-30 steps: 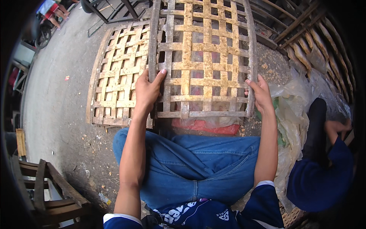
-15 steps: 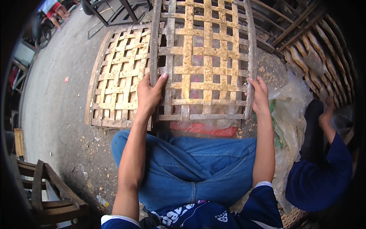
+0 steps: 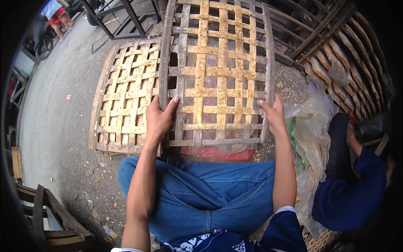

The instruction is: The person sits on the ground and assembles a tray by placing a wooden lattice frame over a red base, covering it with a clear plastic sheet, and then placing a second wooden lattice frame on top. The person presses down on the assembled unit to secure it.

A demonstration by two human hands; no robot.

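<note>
Both hands (image 3: pixel 159 119) on woven tray (image 3: pixel 222 88)

Head-worn fisheye view, facing downward

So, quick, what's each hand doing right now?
Left hand: closed on the left edge of the woven rack, thumb on top.
Right hand: closed on the same rack's right edge, thumb on top.

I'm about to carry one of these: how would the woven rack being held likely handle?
The woven rack is probably stiff lengthwise, given its thick side rails. It looks light for its size, with so many gaps. The thin strips might flex or crack if pushed.
</note>
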